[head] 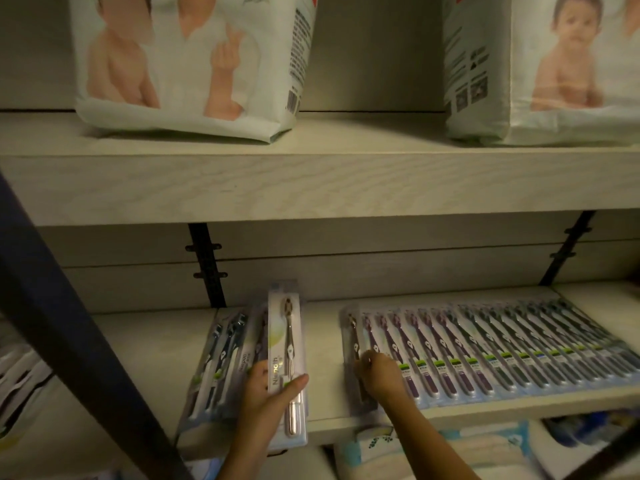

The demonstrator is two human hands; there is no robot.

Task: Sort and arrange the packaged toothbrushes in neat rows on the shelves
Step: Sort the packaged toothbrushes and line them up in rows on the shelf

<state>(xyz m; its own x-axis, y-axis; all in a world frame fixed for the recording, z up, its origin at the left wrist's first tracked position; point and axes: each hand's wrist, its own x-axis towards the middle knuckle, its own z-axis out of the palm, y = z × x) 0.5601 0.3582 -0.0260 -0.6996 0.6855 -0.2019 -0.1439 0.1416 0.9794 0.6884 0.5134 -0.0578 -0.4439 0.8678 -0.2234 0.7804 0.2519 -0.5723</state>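
Note:
My left hand (pixel 268 393) grips a packaged toothbrush (pixel 287 344) with a brown-handled brush, held upright over a loose pile of toothbrush packs (pixel 221 362) on the lower shelf (pixel 325 348). My right hand (pixel 379 374) pinches the leftmost pack (pixel 353 337) of a long overlapping row of toothbrush packs (pixel 502 351), which runs rightward across the shelf. Purple-handled packs fill the row's left half, darker ones the right.
Two large diaper bags (pixel 194 64) (pixel 543 67) stand on the upper shelf (pixel 311 181). A dark diagonal bar (pixel 69 337) crosses the left side. Black shelf brackets (pixel 207 268) run up the back wall. More packaged goods (pixel 443 452) lie below the lower shelf.

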